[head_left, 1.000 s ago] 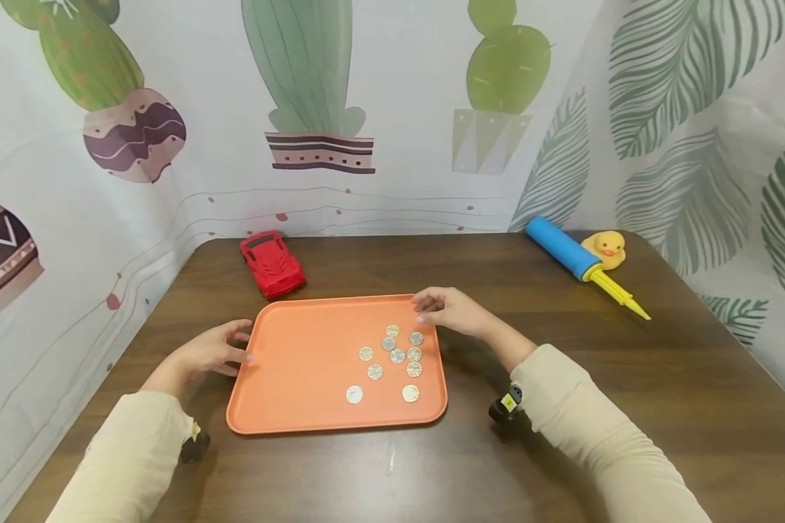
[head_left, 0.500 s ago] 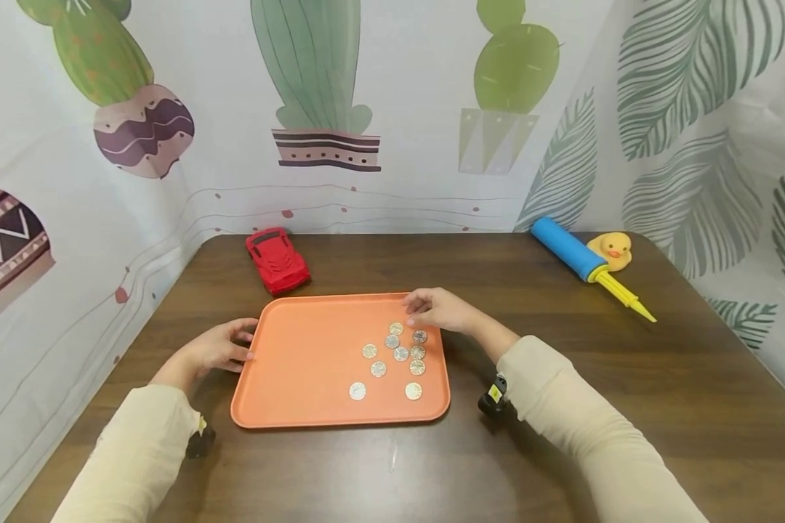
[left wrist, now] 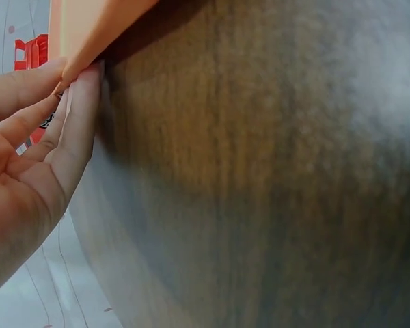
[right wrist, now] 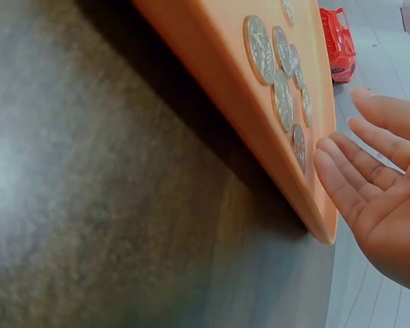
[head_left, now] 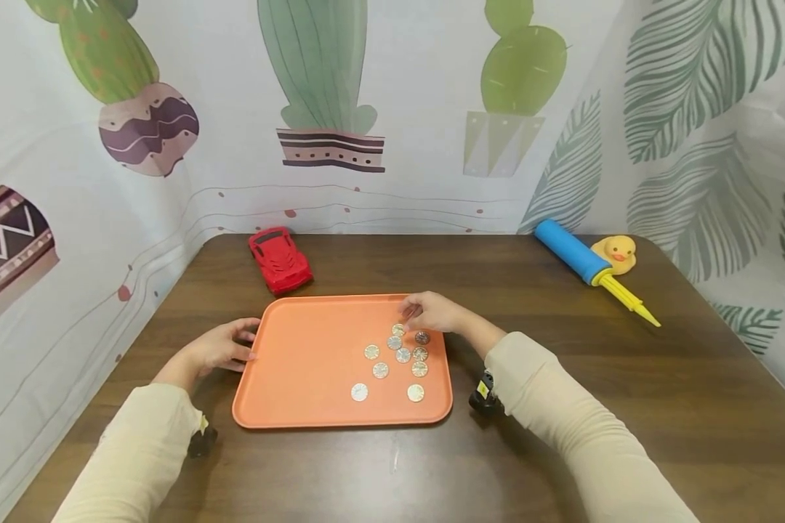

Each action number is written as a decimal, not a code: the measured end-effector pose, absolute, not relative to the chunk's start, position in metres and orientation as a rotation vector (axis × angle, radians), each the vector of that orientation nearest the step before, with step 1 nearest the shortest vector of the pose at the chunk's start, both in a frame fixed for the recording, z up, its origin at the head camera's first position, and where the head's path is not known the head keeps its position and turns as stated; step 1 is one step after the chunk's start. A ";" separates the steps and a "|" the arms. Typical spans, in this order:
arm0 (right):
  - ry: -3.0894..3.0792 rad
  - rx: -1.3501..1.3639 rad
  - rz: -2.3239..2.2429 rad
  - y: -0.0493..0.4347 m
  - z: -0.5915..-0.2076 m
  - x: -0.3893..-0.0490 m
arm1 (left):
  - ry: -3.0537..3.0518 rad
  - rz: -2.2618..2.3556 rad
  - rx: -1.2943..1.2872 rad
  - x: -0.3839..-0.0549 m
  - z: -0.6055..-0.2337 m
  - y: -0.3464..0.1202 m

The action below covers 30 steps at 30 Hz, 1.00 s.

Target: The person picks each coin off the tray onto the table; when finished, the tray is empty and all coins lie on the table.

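Coins [head_left: 403, 355] are scattered over the right part of the orange tray [head_left: 307, 363], on the wood-look table [head_left: 301, 479]. The tray's left rim is pinched by the left hand [head_left: 219, 347]. The right hand [head_left: 438, 312] is held over the far-right corner, fingers loosely spread; coin contact can't be told. Risks: coins could be slid into a heap if the pinched rim were raised; close-packed neighbours might be knocked by the right hand; red car [head_left: 280, 259] could be bumped if the tray were pushed away.

Head view bright | glare on near tabletop [head_left: 340, 472] | wrist views dimmer, tabletop blurred
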State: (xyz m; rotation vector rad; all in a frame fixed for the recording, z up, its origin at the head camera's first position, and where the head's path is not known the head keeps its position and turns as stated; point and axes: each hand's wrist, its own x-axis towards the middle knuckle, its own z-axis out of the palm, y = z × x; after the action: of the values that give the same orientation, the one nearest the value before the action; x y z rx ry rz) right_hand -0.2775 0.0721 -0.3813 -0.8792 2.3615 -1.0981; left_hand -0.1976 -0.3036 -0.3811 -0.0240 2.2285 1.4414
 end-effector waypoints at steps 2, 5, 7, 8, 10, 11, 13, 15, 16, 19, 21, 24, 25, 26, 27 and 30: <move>2.368 -0.874 -1.070 0.071 -0.383 -0.279 | 2.228 1.444 -0.028 -0.198 -0.381 -0.304; 2.386 -0.884 -1.027 0.068 -0.384 -0.279 | 2.228 1.444 -0.033 -0.198 -0.380 -0.303; 2.404 -0.894 -0.994 0.066 -0.385 -0.279 | 2.230 1.443 -0.032 -0.198 -0.379 -0.302; 2.408 -0.900 -0.983 0.065 -0.385 -0.279 | 2.231 1.442 -0.031 -0.198 -0.379 -0.302; 2.426 -0.906 -0.960 0.063 -0.385 -0.279 | 2.227 1.442 -0.027 -0.198 -0.379 -0.302; 2.435 -0.906 -0.949 0.063 -0.385 -0.279 | 2.228 1.440 -0.025 -0.199 -0.379 -0.302; 2.456 -0.920 -0.927 0.061 -0.386 -0.278 | 2.226 1.439 -0.026 -0.199 -0.380 -0.302; 2.483 -0.943 -0.894 0.059 -0.387 -0.278 | 2.226 1.436 -0.031 -0.199 -0.380 -0.302; 2.496 -0.957 -0.879 0.058 -0.387 -0.278 | 2.228 1.434 -0.036 -0.199 -0.380 -0.302; 2.542 -0.999 -0.814 0.055 -0.389 -0.278 | 2.228 1.429 -0.042 -0.198 -0.380 -0.302; 2.571 -1.020 -0.780 0.054 -0.389 -0.279 | 2.223 1.432 -0.041 -0.198 -0.380 -0.302; 2.615 -1.040 -0.740 0.052 -0.390 -0.278 | 2.218 1.443 -0.042 -0.198 -0.380 -0.302; 2.628 -1.044 -0.730 0.052 -0.390 -0.278 | 2.215 1.449 -0.040 -0.198 -0.380 -0.303; 2.636 -1.044 -0.723 0.051 -0.390 -0.277 | 2.212 1.457 -0.039 -0.198 -0.380 -0.303; 2.643 -1.047 -0.715 0.051 -0.390 -0.277 | 2.209 1.464 -0.032 -0.198 -0.380 -0.303; 2.636 -1.014 -0.722 0.051 -0.391 -0.276 | 2.196 1.492 -0.044 -0.197 -0.382 -0.304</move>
State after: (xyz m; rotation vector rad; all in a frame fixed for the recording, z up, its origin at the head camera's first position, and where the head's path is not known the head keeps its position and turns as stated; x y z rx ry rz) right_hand -0.2756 0.0507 -0.3911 -1.0145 2.6365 -0.7219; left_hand -0.1969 -0.3041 -0.3822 -0.0442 2.1965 1.4916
